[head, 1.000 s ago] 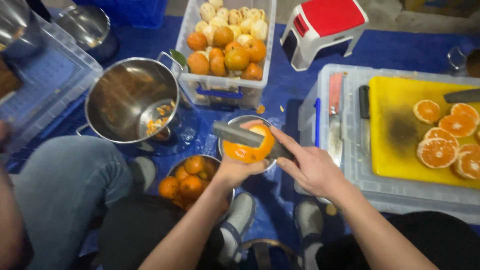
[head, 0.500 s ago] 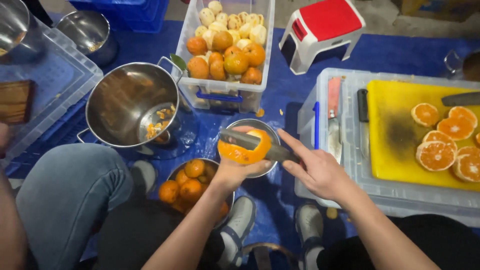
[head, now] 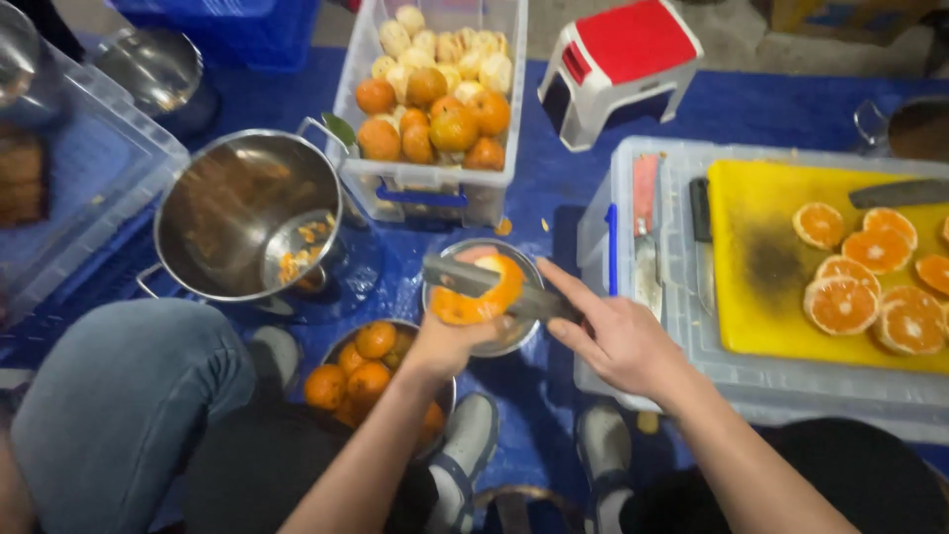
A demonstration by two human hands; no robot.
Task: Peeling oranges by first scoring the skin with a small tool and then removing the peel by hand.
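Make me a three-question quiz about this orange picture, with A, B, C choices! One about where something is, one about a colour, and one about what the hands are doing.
1. Where do the cut orange halves lie?
A. on the cutting board
B. in the big steel pot
C. on the stool

2. What colour is the top of the little stool?
A. green
B. red
C. yellow

3. What is the left hand doing?
A. resting flat on the floor
B. holding an orange half
C. lifting the pot

Answers:
1. A, the halves sit cut side up on the yellow board on the clear bin at right.
2. B, the stool has a red top on a white frame.
3. B, the left hand grips the orange over the small bowl while the right hand holds the metal tool across it.
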